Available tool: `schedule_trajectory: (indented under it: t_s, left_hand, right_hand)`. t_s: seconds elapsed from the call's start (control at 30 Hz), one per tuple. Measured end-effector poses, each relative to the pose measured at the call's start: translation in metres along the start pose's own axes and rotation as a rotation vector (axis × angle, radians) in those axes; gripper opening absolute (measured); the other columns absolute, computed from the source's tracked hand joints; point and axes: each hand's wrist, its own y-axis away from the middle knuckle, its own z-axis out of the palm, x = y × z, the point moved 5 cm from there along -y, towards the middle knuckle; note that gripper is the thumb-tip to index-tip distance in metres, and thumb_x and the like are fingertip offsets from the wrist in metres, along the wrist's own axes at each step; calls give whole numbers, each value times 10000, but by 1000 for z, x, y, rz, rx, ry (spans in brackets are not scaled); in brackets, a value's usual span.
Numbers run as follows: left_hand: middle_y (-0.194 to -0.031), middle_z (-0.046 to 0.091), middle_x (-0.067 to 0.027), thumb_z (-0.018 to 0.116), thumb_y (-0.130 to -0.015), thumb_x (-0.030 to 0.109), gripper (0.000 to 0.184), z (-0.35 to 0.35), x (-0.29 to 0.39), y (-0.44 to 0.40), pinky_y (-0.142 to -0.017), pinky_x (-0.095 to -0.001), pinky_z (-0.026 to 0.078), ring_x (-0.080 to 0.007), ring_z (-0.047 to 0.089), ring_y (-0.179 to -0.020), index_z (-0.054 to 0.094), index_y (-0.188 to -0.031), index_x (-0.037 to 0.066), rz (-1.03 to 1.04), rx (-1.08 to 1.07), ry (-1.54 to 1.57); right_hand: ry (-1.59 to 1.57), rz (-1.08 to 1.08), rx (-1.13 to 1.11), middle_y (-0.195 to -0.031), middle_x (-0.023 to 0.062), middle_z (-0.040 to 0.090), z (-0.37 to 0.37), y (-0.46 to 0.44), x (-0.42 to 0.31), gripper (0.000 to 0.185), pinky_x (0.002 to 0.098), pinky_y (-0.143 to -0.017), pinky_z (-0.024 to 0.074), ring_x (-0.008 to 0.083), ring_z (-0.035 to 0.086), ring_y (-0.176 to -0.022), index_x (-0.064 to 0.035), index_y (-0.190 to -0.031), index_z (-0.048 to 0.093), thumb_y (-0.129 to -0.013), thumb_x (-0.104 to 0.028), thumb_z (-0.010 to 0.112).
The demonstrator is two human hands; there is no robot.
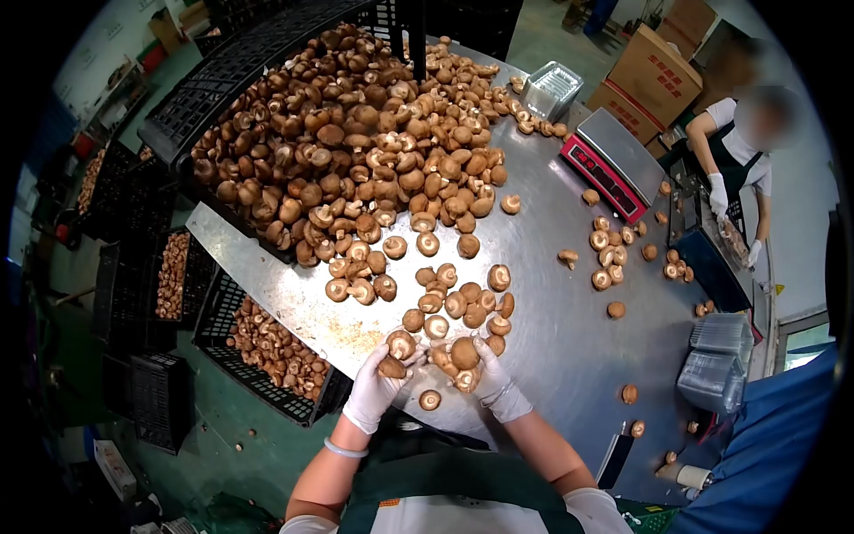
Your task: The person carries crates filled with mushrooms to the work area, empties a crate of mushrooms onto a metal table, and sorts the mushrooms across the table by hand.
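White-gloved, my left hand [372, 392] curls around a couple of brown shiitake mushrooms [400, 344] at the near edge of the metal table. My right hand [496, 381], also gloved, grips several more shiitake mushrooms [463, 353], some with pale undersides showing. A single mushroom [430, 400] lies on the table between my wrists. Just beyond my hands is a loose group of mushrooms [455, 304], some cap up and some stem up. Parts of my fingers are hidden behind the mushrooms they hold.
A large mushroom heap [356, 133] spills from a tipped black crate [240, 71]. Right of it stand a red scale [614, 165], clear plastic trays [551, 89] and more trays [714, 360]. A crate of mushrooms [276, 351] sits below left. A co-worker [725, 151] works at far right.
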Motion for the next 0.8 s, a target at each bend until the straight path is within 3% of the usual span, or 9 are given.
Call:
schedule_trajectory:
  t_s: [0.07, 0.13, 0.23, 0.3, 0.43, 0.5, 0.57, 0.67, 0.8]
  left_hand:
    - [-1269, 516, -140, 437, -950, 273, 451, 4, -1, -1, -821, -338, 481, -272, 536, -1124, 408, -1338, 46, 58, 21, -9]
    - [-1219, 552, -125, 433, -957, 211, 382, 12, 3, -1, -874, -327, 457, -226, 534, -1111, 455, -1285, 18, 256, 93, -427]
    - [-1106, 621, -100, 480, -939, 122, 215, 23, -11, -5, -948, -306, 403, -189, 557, -1065, 625, -1039, -2, 317, 42, -736]
    - [-1097, 629, -116, 523, -907, 118, 172, 42, -6, -5, -976, -340, 383, -243, 554, -1082, 635, -979, 10, 525, -170, -1160]
    - [-1211, 562, -137, 557, -882, 138, 168, 64, -12, -12, -996, -372, 366, -273, 494, -1167, 633, -990, 33, 533, -69, -1425]
    - [-1264, 525, -145, 475, -913, 114, 216, 74, -18, -19, -1046, -368, 317, -266, 465, -1211, 610, -1046, 9, 482, -82, -1453]
    - [-1246, 534, -135, 438, -946, 151, 265, 83, -15, -24, -1048, -354, 317, -249, 452, -1221, 572, -1127, 12, 572, -18, -1136]
    - [-1225, 538, -115, 406, -987, 205, 303, 88, 3, -26, -1021, -324, 344, -204, 480, -1171, 554, -1171, 16, 508, 110, -894]
    - [-1134, 593, -94, 425, -982, 205, 304, 58, 25, -19, -990, -305, 359, -185, 520, -1097, 572, -1149, -3, 508, 210, -975]
  right_hand:
    - [68, 18, 66, -1306, 182, 474, 4, 3, -1, 517, 349, -1007, 424, 264, 508, -1181, 13, -1362, 313, -975, -322, 383]
    - [412, -63, -267, -1307, 181, 476, 26, 5, -3, 577, 332, -1005, 409, 251, 503, -1186, 8, -1395, 280, -935, -295, 452]
    - [607, -173, -154, -1416, 159, 340, 32, 13, 5, 760, 345, -1105, 244, 228, 329, -1322, 5, -1435, 212, -857, -329, 574]
    - [599, -174, -211, -1453, 138, 274, 13, 10, 12, 809, 350, -1120, 206, 215, 258, -1358, 4, -1435, 213, -837, -357, 620]
    - [248, -31, -227, -1428, 131, 320, 1, 24, 25, 808, 356, -1113, 243, 220, 312, -1333, -3, -1424, 242, -823, -350, 657]
    - [65, 19, -121, -1417, 138, 333, 0, 31, 23, 825, 362, -1087, 313, 233, 365, -1303, -10, -1419, 258, -797, -343, 687]
    - [2, -10, -160, -1361, 150, 391, -5, 31, 17, 793, 349, -1041, 389, 217, 426, -1254, -23, -1403, 289, -796, -341, 687]
    - [-291, -237, -388, -1277, 179, 436, -8, 34, -19, 665, 356, -986, 458, 268, 505, -1158, -39, -1355, 354, -828, -336, 630]
    - [-206, -580, -123, -1311, 199, 431, -46, 52, -96, 648, 363, -931, 518, 279, 528, -1142, -42, -1352, 329, -899, -500, 399]
